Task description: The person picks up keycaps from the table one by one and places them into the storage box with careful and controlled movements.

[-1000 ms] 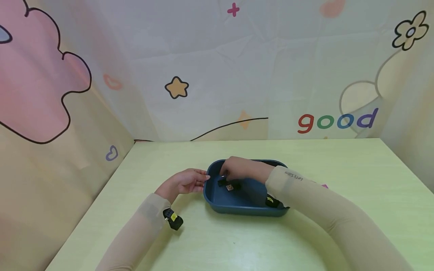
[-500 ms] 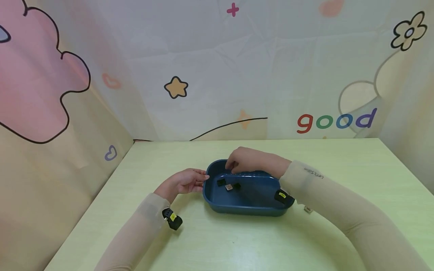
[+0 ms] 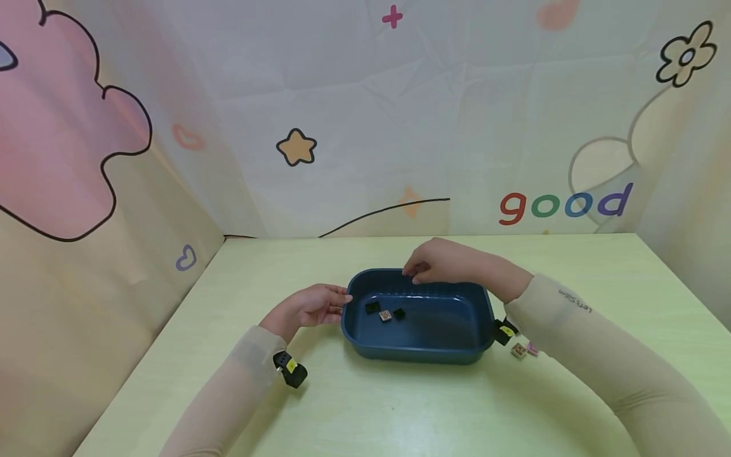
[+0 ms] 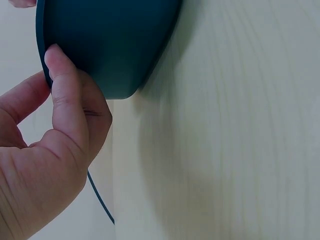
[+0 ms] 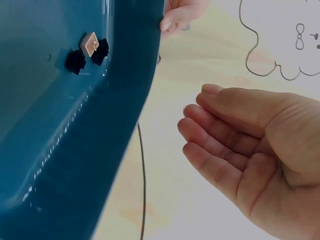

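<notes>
At the blue tray (image 3: 442,324) — probably light, stiff, best held by its rim (image 3: 414,350) — left hand (image 3: 316,306) pinches there; right hand (image 3: 448,261) relaxed, empty.

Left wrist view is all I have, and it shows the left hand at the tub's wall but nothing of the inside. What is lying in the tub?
Observer: The head view shows three small pieces on the floor of the tub, toward its left end: a pale piece between two black pieces.
Operator: Got it. I catch only a scrap of the other hand at my top corner. Is it carrying anything?
Observer: No. In the right wrist view, the right hand is empty, with its fingers loosely bent and nothing between them.
</notes>
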`<state>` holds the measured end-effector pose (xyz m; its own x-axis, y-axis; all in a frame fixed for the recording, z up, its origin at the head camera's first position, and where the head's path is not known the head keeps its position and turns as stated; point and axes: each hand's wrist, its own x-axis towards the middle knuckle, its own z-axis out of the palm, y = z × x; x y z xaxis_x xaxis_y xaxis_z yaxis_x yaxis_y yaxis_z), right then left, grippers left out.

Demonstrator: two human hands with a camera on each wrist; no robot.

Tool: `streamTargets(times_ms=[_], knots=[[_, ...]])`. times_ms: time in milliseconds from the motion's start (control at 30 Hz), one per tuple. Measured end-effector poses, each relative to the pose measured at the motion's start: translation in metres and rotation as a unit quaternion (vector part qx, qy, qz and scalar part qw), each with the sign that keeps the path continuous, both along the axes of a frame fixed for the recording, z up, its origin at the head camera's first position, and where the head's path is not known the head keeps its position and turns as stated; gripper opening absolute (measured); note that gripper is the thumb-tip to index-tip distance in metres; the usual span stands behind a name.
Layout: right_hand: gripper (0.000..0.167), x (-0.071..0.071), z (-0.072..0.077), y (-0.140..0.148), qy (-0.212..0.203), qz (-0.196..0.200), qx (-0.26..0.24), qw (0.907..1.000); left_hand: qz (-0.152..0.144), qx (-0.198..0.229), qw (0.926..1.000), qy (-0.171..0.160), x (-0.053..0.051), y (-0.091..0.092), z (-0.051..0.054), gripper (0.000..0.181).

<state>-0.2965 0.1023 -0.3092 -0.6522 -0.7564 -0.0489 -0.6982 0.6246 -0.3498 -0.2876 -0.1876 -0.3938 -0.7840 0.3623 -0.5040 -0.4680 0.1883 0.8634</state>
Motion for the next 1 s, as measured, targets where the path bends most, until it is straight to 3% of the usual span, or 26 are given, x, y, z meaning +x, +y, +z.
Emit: streamTargets(times_ms=[500,1000], knots=[[0.023,0.032,0.011,0.058,0.022,-0.037,-0.013,0.9990,0.004,-0.009,0.9999,0.000,-0.002,0.001,-0.002,0.017],[0.023,0.053,-0.007,0.128,0.004,-0.126,-0.030,0.9916,0.002,-0.008,1.0000,0.001,0.000,0.000,-0.002,0.016]])
